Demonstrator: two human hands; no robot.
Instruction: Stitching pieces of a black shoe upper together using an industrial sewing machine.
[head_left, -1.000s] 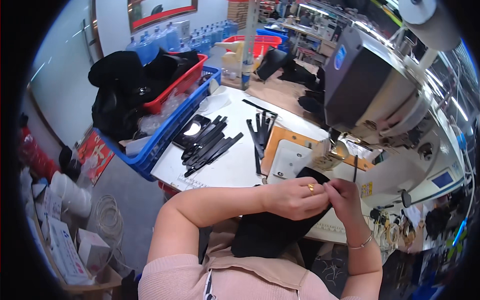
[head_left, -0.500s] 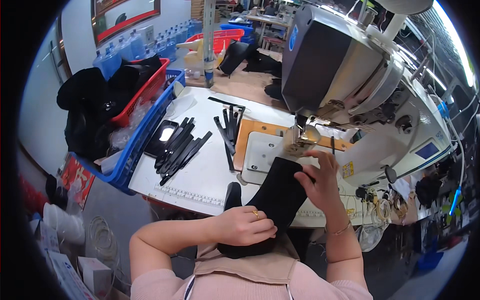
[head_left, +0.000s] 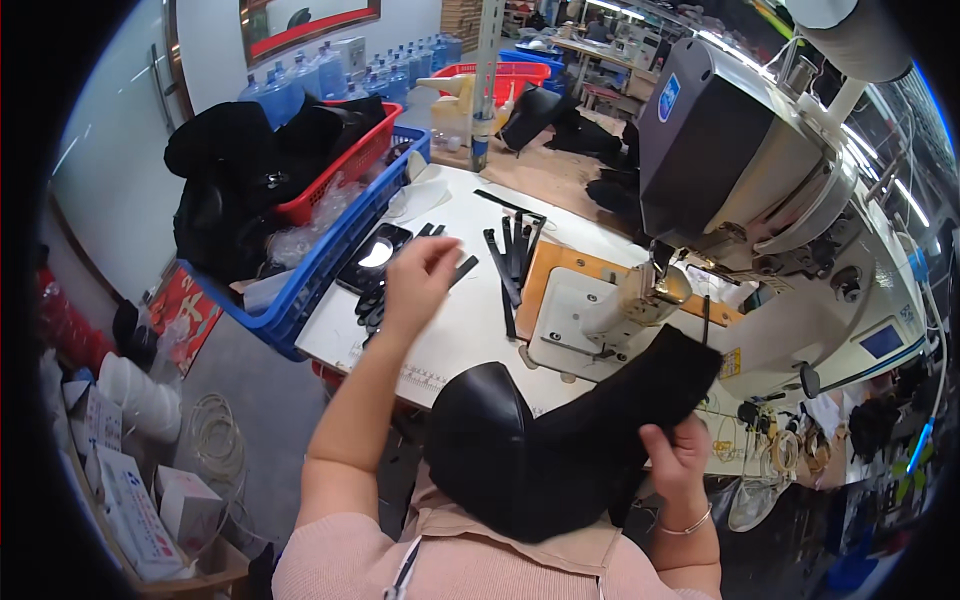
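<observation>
A black boot upper (head_left: 575, 455), with a smooth leather foot part (head_left: 478, 405) and a matte shaft, lies across my lap in front of the table edge. My right hand (head_left: 678, 455) grips the shaft's side edge, thumb on top, below the sewing machine's narrow arm (head_left: 640, 305). Over a pile of black straps (head_left: 370, 305) on the white table is my left hand (head_left: 420, 285), fingers loosely bent and slightly apart; no held strap shows. The hand hides most of the pile. More black straps (head_left: 512, 250) lie farther right, beside the wooden board.
The sewing machine (head_left: 720, 150) stands at the right. A phone (head_left: 378, 258) lies by the straps. To the left, a blue crate (head_left: 340, 250) and red basket (head_left: 340, 165) hold black uppers. A metal post (head_left: 485, 80) rises behind the table (head_left: 450, 330).
My left hand has let go of the boot upper and moved left to the strap pile. The upper has swung so its shaft points right, still in my right hand. The view has shifted.
</observation>
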